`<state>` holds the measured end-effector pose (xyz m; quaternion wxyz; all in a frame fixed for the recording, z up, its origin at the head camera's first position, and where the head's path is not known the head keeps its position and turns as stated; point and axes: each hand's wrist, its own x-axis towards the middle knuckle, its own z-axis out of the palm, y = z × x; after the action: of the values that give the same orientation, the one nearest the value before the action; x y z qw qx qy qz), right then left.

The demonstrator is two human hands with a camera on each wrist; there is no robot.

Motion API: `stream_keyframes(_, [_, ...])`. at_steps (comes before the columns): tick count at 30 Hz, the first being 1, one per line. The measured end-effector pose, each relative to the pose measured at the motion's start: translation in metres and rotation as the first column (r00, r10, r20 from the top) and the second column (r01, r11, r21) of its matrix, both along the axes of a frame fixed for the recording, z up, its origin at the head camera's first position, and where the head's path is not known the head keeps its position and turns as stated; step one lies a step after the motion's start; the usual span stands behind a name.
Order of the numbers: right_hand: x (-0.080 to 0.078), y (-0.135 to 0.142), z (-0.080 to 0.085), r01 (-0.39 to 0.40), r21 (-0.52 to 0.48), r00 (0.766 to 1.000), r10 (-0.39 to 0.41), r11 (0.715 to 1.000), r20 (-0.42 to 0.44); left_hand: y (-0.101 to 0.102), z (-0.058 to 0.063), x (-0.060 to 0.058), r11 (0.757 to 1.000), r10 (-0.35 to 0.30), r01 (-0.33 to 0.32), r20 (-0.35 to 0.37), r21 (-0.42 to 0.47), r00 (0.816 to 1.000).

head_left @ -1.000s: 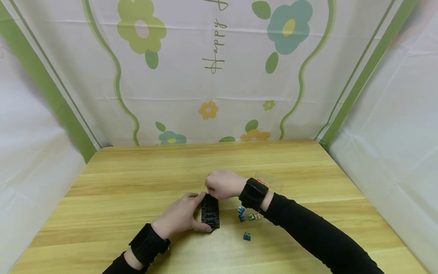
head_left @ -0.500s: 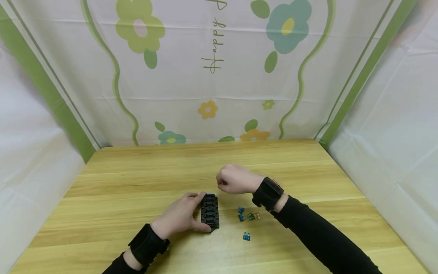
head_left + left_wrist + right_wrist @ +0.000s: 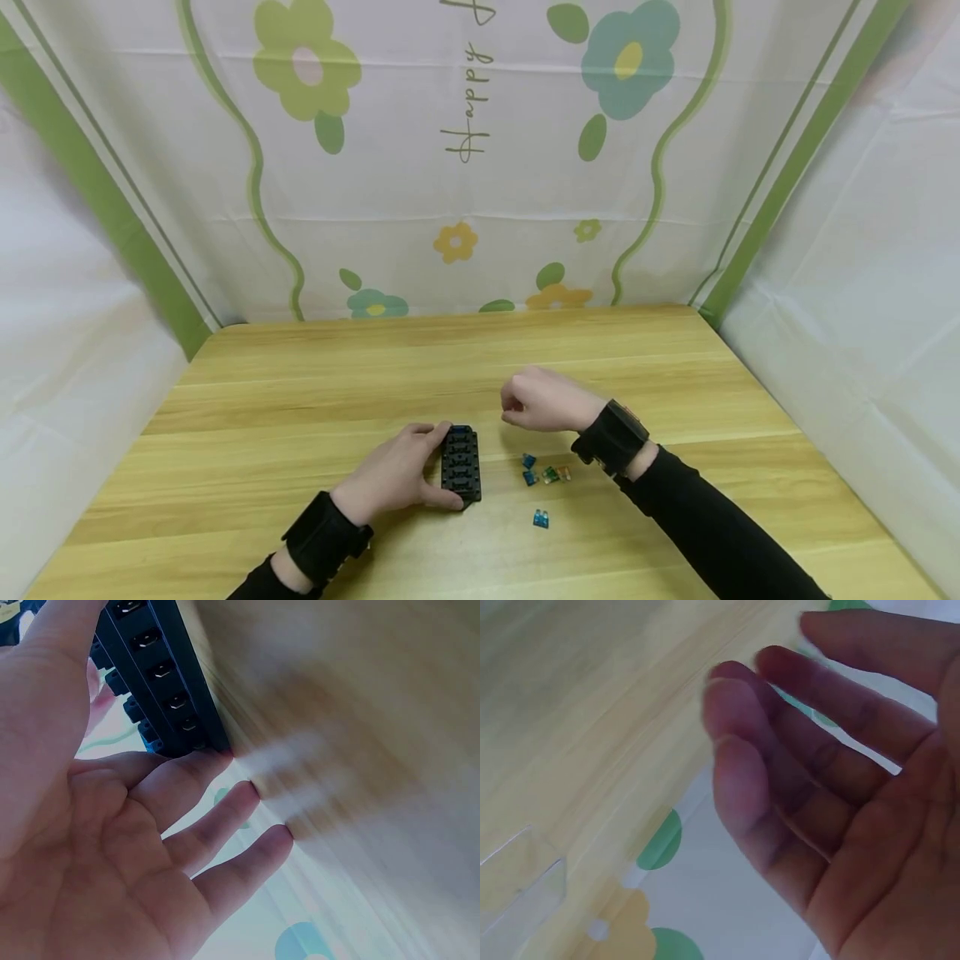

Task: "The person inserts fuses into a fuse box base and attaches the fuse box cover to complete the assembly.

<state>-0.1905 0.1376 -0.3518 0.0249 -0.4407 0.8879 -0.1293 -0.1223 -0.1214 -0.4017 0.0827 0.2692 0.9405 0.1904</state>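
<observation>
My left hand [image 3: 401, 471] grips a black fuse box [image 3: 461, 467] by its two ends, thumb at the near end and index finger at the far end. In the left wrist view the fuse box [image 3: 161, 671] shows a row of slots along its side, and the other fingertips touch the table. A bit of blue shows at its far end in the head view. My right hand [image 3: 551, 400] hovers right of the box with nothing in it; the right wrist view shows its fingers [image 3: 739, 780] loosely bent.
Small blade fuses lie right of the box: a blue fuse [image 3: 541, 518] nearest me, two more blue ones, a green fuse [image 3: 551, 474] and an orange one [image 3: 564, 472]. A clear plastic cover [image 3: 525, 892] shows in the right wrist view. A patterned cloth [image 3: 465, 192] hangs behind.
My right hand has lifted off the far end of the fuse box and moved right, uncovering the blue bit there. The left hand has kept its hold.
</observation>
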Motion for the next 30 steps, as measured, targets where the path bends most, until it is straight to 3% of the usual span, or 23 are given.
stream_keyframes(8, [0.006,0.012,-0.009,0.027,0.032,0.999,-0.029,0.999,0.041,0.0,0.0,0.001,1.0,0.002,-0.002,-0.003,0.007,1.0])
stream_keyframes(21, [0.009,0.021,-0.012,0.007,-0.003,0.996,-0.006,1.0,0.091,-0.001,0.003,0.001,1.0,0.018,-0.018,0.002,0.008,1.0])
stream_keyframes(30, [0.021,0.022,-0.02,-0.011,-0.049,0.996,0.015,0.999,0.091,0.001,0.004,0.002,1.0,0.02,-0.02,0.003,-0.002,1.0])
